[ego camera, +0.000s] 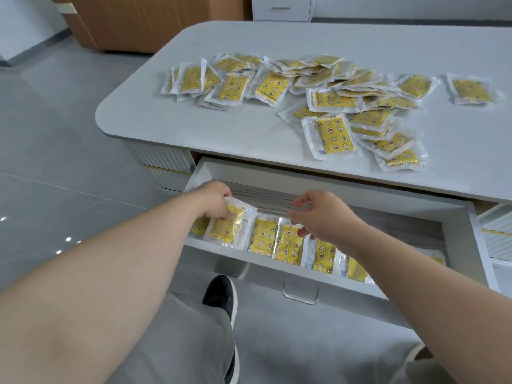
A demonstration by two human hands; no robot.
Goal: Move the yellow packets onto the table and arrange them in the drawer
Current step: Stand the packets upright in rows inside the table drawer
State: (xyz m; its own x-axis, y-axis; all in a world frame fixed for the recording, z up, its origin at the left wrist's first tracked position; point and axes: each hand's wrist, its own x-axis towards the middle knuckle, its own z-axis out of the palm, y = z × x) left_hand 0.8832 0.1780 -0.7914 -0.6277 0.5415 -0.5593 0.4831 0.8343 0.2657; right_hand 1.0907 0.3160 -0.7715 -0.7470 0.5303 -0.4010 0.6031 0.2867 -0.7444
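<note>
While left hand (217, 199) pinches a yellow packet (224, 231) in the drawer (476, 245) | right hand (324, 217) half-curled, hold unclear | step: arranging row (263, 236) | next: seat it flush against neighbour

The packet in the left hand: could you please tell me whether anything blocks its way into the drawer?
Nothing visible does: the left hand holds the packet already inside the open drawer, at the left end of the row of packets.
</note>
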